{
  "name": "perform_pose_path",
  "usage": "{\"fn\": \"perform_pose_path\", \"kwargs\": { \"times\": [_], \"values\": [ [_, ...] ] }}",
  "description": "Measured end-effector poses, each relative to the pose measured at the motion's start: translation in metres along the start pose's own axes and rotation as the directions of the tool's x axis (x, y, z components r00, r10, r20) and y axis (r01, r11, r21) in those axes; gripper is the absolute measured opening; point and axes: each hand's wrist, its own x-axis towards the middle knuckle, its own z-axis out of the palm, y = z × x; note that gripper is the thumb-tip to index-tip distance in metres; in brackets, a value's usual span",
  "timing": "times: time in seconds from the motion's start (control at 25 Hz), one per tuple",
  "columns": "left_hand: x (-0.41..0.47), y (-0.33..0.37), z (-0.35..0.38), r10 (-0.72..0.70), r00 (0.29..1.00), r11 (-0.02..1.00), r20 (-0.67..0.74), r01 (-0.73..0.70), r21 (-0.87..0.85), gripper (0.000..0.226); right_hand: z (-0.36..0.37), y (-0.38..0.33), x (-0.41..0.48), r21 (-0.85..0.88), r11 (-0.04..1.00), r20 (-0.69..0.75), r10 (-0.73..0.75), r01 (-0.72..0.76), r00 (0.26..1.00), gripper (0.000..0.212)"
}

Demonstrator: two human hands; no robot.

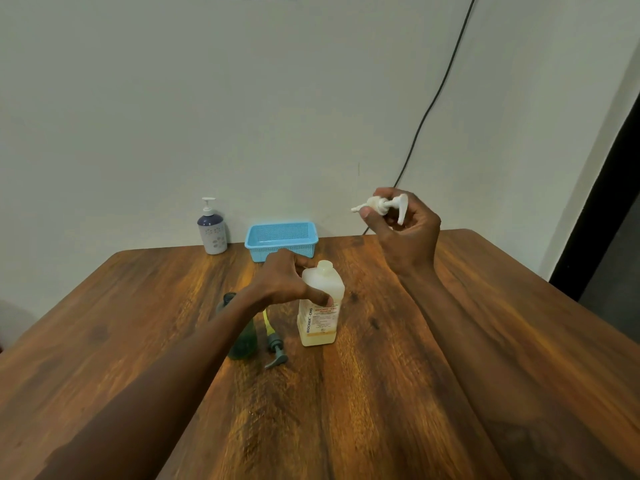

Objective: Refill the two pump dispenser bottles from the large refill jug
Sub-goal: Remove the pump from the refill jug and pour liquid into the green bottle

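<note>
The left hand (287,282) grips the uncapped white bottle (320,323) on the bench (381,393); the right hand (405,233), raised to its right, pinches the white pump (381,205). Just left of that bottle is the green bottle (244,341), its grey pump (275,344) lying between them (both seem opened, pouring yet to come)

Wooden surface (381,393) carries: translucent jug (320,320) mid-centre, green bottle (245,344) and loose grey pump (275,348) just left of it; blue basket (281,239), white-purple dispenser (212,230) at far edge

Left hand (291,278) around the white jug (320,327), right hand (408,233) aloft with a white pump (384,205).
</note>
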Motion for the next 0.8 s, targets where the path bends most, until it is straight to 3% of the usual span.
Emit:
{"fn": "perform_pose_path", "kwargs": {
  "times": [0.12,0.32,0.56,0.8],
  "values": [
    [-0.001,0.003,-0.001,-0.001,1.0,1.0,-0.024,0.0,-0.02,0.064,-0.011,0.029,-0.025,-0.187,0.974,0.063,0.144,-0.13,0.988,0.025],
    [0.001,0.004,0.001,0.002,0.999,0.999,-0.042,-0.004,-0.035,0.068,-0.025,0.059,-0.071,-0.468,0.838,0.111,0.371,-0.28,0.922,0.028],
    [0.004,-0.002,0.012,-0.005,1.0,0.998,-0.007,0.004,-0.062,0.068,-0.033,0.085,-0.101,-0.729,0.63,0.06,0.448,-0.267,0.892,0.02],
    [0.006,-0.007,0.015,0.013,1.0,0.999,0.021,-0.011,-0.049,0.068,-0.038,0.096,-0.105,-0.793,0.558,0.105,0.52,-0.244,0.848,0.021]
  ]
}}
